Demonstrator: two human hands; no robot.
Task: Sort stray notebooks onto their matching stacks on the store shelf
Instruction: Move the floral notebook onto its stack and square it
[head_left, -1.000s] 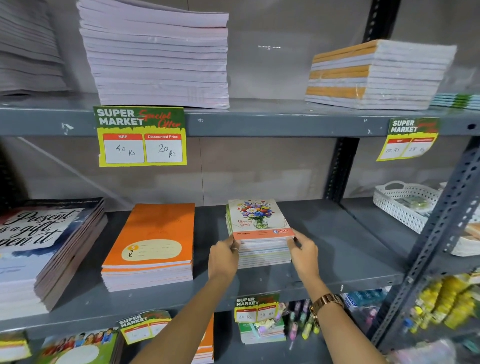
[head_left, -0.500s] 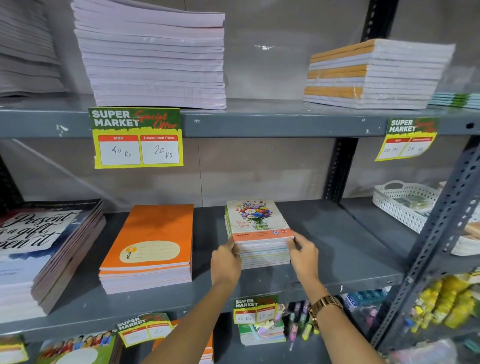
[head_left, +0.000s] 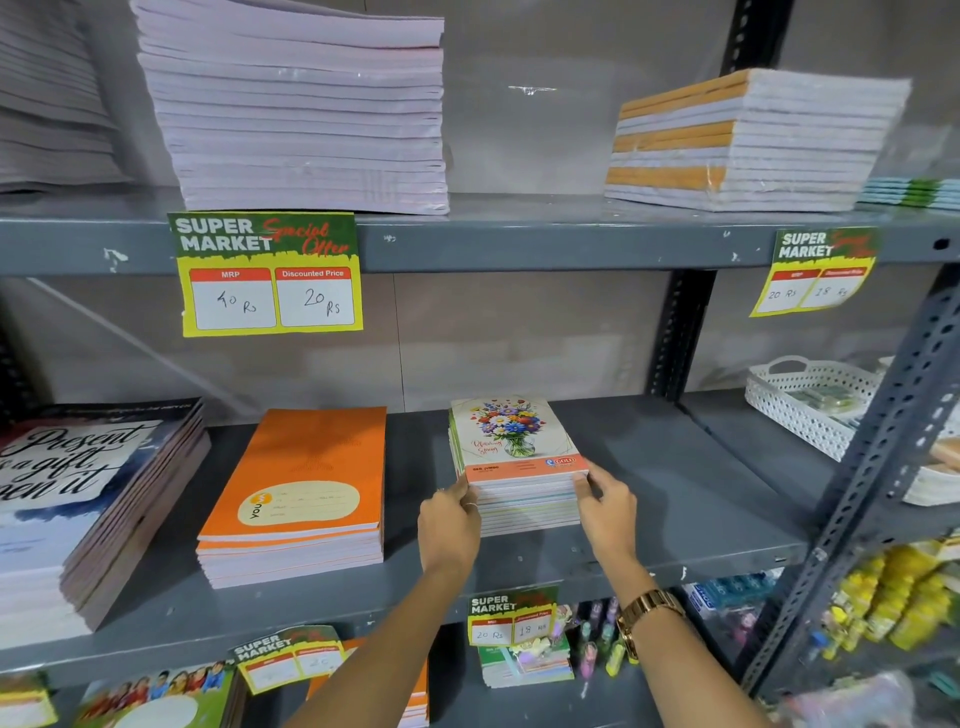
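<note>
Grey shelf (head_left: 675, 499); left hand (head_left: 449, 527) and right hand (head_left: 605, 512) pinch floral stack (head_left: 514, 467); orange stack (head_left: 306, 493) beside.

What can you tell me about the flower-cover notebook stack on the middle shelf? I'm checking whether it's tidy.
The flower-cover notebook stack is a small pile of thin paper notebooks lying flat on the grey middle shelf, right of the orange notebook stack. The top cover shows a bouquet in a vase above an orange band. Page edges face forward, fairly even, with pale coloured spines between. The left hand and right hand touch the front corners of the stack, one on each side.
</note>
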